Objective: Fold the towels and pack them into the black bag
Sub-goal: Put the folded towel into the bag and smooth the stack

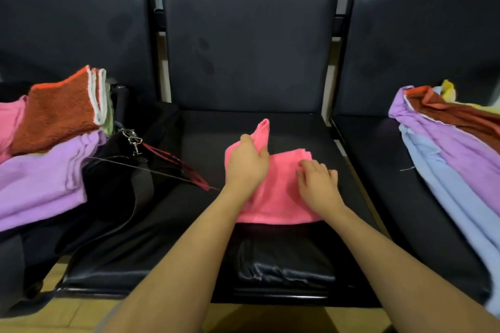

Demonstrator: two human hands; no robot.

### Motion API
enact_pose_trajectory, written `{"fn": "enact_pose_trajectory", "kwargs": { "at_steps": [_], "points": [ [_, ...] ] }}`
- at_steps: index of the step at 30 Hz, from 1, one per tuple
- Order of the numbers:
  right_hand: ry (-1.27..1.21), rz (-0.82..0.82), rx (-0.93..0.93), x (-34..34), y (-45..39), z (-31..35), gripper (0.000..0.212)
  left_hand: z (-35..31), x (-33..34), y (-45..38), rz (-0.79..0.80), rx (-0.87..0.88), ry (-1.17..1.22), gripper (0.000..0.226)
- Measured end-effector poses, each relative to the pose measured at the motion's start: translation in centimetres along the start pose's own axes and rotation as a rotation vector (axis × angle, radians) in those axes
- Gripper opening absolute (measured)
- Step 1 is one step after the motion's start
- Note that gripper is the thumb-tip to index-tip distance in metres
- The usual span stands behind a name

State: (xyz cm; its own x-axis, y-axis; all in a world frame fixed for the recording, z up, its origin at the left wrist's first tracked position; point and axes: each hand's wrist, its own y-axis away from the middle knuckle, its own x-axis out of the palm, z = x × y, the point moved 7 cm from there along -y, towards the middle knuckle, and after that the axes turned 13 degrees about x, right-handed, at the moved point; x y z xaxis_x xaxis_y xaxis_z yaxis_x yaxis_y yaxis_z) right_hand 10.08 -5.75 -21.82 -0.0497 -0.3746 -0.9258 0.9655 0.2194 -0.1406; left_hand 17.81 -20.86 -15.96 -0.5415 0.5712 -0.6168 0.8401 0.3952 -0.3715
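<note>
A pink towel (281, 197) lies partly folded on the middle black seat (205, 143). My left hand (246, 162) grips its far left corner, which is lifted off the seat. My right hand (318, 184) rests on the towel's right part with its fingers spread. The black bag (119, 186) lies on the left, with folded towels stacked on it: a rust-red one (56, 113), a purple one (40, 178) and a pink one (10, 121) at the frame's left edge.
On the right seat (378, 159) lies a loose pile of unfolded towels: purple (446, 140), light blue (454, 197), rust-red (460, 113) and yellow (449, 89). The bag's strap and metal clasp (132, 140) lie toward the middle seat. Seat backs (243, 48) rise behind.
</note>
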Motion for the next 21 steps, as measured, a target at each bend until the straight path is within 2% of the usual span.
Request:
{"fn": "enact_pose_trajectory", "kwargs": {
  "at_steps": [2,3,7,9,11,13,15,18,21],
  "points": [
    [-0.165,0.021,0.043,-0.9,-0.1,-1.0,0.031,-1.5,1.5,0.0,-0.007,0.012,0.088,0.027],
    [-0.236,0.034,0.079,-1.2,-0.2,-1.6,0.034,-2.0,2.8,0.0,0.042,0.016,0.126,0.027],
    [-0.290,0.050,0.157,-1.5,-0.3,-2.9,0.032,-2.4,9.4,1.9,0.504,-0.072,0.339,0.022],
    [-0.235,0.040,0.159,-1.6,-0.4,-3.0,0.026,-1.9,9.3,1.8,0.508,-0.004,0.167,0.026],
    [-0.148,0.016,0.167,-1.6,-0.5,-3.0,0.023,-0.6,7.8,1.1,0.349,0.021,-0.057,0.028],
    [-0.062,-0.025,0.208,-1.7,-0.5,-3.0,0.028,0.9,6.6,1.0,0.287,-0.012,-0.251,0.034],
    [0.052,-0.069,0.237,-1.9,-0.4,-2.8,0.040,2.5,6.3,1.6,0.356,-0.074,-0.441,0.041],
    [0.201,-0.106,0.261,-1.8,-0.2,-2.4,0.057,4.6,7.1,2.7,0.466,-0.109,-0.569,0.050],
    [0.323,-0.096,0.260,-1.1,0.1,-2.1,0.060,5.8,7.2,3.2,0.505,-0.118,-0.671,0.059]
  ]
}}
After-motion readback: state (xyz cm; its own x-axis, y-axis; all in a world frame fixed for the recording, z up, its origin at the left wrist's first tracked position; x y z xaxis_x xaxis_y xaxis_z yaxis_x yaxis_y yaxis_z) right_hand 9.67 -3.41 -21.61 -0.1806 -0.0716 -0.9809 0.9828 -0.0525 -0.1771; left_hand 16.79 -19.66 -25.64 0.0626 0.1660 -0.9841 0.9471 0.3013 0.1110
